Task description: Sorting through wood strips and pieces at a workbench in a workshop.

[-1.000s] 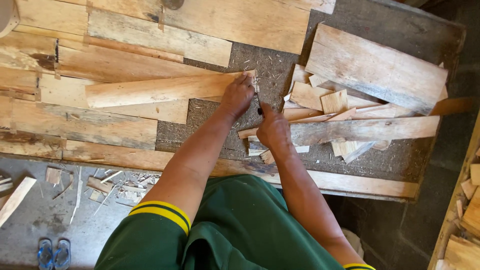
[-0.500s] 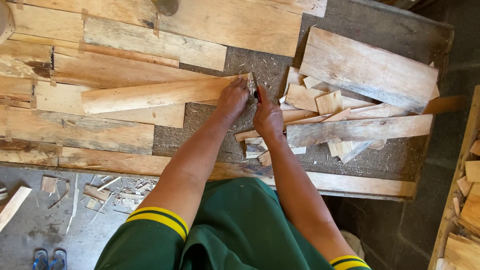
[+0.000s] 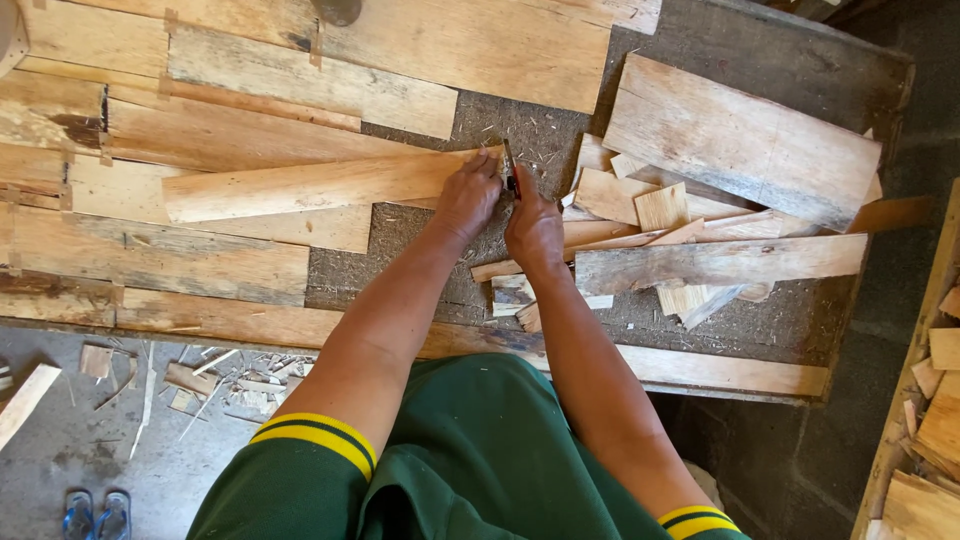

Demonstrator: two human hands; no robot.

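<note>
Gripping board end [image 3: 300, 185], left hand [image 3: 468, 195]

Green shirt, yellow-and-black-banded sleeves

Pale tan wooden plank [image 3: 310, 185] with fine straight grain. Workbench top [image 3: 520, 130] dull grey-brown, speckled with sawdust. Weathered board [image 3: 745, 140] tan, streaked grey. Green shirt [image 3: 480, 450], sleeves banded in yellow and dark stripes. Blue sandals [image 3: 97, 513] on grey floor [image 3: 60, 450]. Small tool [image 3: 512, 180] looks dark, perhaps red-handled.

Rough woodworking shop: plank-strewn workbench [image 3: 480, 120], offcuts [image 3: 650, 205], floor shavings [image 3: 200, 385].
</note>
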